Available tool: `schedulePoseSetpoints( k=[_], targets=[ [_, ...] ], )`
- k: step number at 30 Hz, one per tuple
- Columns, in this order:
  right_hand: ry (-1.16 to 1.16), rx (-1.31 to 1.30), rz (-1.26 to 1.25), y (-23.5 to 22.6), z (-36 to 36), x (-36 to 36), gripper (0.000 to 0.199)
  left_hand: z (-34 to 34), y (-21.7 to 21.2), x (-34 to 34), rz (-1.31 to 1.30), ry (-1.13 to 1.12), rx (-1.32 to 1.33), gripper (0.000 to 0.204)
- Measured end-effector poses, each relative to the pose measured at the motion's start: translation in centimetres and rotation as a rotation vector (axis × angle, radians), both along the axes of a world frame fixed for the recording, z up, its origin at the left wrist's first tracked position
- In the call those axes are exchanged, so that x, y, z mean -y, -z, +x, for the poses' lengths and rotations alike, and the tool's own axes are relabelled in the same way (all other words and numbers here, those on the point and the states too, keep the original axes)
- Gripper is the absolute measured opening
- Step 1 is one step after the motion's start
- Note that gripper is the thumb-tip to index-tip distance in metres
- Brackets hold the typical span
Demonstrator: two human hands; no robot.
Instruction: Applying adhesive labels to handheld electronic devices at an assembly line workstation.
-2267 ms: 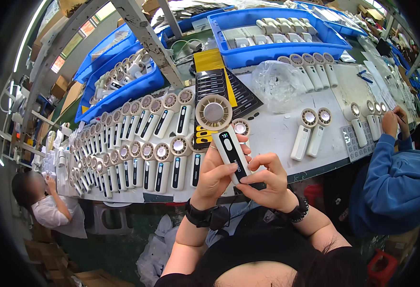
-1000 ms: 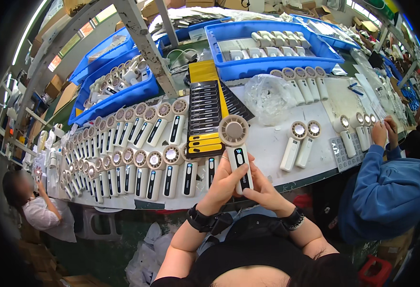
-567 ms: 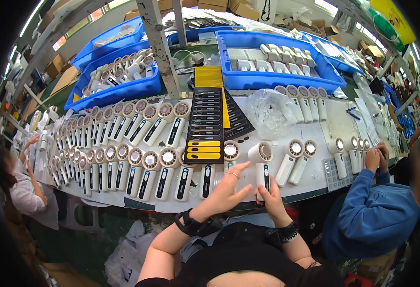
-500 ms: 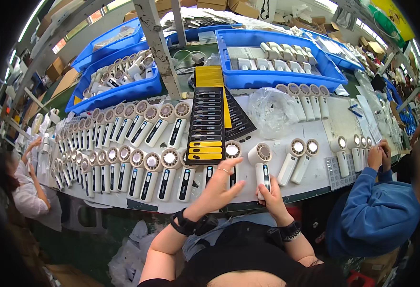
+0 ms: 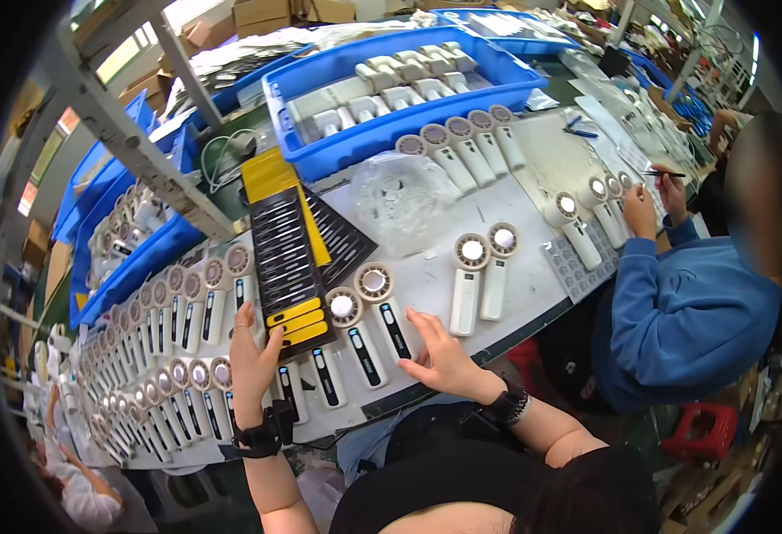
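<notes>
My right hand [image 5: 447, 363] is open, its fingers apart at the right side of a white handheld fan [image 5: 393, 334]. That fan lies flat with its round head away from me and a black panel along the handle. To its left lies a matching fan [image 5: 366, 356], also with a black panel. My left hand [image 5: 253, 365] is open with nothing in it, thumb and fingers apart. It is over the table beside the yellow lower end of a sheet of black panel stickers [image 5: 290, 254]. Whether its fingertips touch the sheet I cannot tell.
Two fans without black panels [image 5: 465, 298] lie to the right. Rows of panelled fans [image 5: 191, 320] extend left. A crumpled clear plastic bag [image 5: 404, 200] and a blue bin [image 5: 298, 160] of white parts are behind. A co-worker in a blue sweatshirt [image 5: 685, 311] sits at right.
The view has turned right. The fan my right hand gripped now lies beside the others, and that hand has let go. My left hand has moved left to beside the sticker sheet.
</notes>
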State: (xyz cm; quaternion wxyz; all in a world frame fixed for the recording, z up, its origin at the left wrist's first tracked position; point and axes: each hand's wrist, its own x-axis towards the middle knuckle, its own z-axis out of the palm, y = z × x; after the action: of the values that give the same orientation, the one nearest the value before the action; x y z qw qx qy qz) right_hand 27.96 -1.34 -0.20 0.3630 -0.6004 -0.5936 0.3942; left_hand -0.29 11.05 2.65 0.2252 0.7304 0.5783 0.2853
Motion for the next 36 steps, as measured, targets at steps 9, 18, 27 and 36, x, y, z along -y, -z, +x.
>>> schedulePoseSetpoints(
  k=[9,18,27,36],
  targets=[
    [0.055,-0.042,0.282,0.0,0.6,-0.1,0.060,0.8,0.2,-1.3,-0.175,-0.053,0.105,0.074],
    [0.038,-0.071,0.390,-0.3,0.3,0.4,0.049,0.5,0.1,-0.9,-0.142,0.010,0.185,0.081],
    [0.066,0.157,0.464,-1.7,2.4,3.8,0.056,0.9,-5.0,4.9,0.140,0.181,-0.088,0.085],
    [0.179,0.554,0.452,-1.2,4.6,8.9,0.066,0.3,-2.0,14.6,0.375,0.295,-0.404,0.092]
  ],
)
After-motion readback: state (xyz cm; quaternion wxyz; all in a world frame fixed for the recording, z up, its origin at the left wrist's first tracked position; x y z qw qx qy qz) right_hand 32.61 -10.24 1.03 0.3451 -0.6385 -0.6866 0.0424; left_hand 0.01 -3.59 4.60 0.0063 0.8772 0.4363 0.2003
